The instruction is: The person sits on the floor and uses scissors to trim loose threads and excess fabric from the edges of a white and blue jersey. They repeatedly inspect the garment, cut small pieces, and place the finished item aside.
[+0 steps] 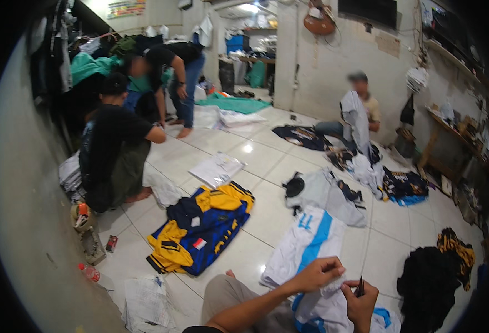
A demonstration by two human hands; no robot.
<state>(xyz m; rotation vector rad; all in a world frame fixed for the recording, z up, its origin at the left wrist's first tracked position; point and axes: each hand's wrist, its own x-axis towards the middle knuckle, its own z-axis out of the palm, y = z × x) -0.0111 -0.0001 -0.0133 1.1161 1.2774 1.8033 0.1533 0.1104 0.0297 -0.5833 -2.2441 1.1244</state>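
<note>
A white garment with light blue bands (311,245) lies across my lap and the floor in front of me. My left hand (320,274) pinches a gathered white part of it between thumb and fingers. Close by on the right, my right hand (359,293) is closed around a small dark pointed tool (360,287), perhaps thread snips, with its tip upward; its thumb and finger meet the same white cloth. A blue and yellow jersey (211,229) lies spread on the tiles to the left. Beyond the white garment is a grey-white bag or garment with black parts (327,193).
Two people are at the left, one squatting (115,145), one bending (177,66); another sits with cloth (365,104) at the back right. Black cloth (429,287) is heaped at right. A bottle (89,272) and papers (146,301) lie at left, and a plastic-wrapped garment (218,168) ahead.
</note>
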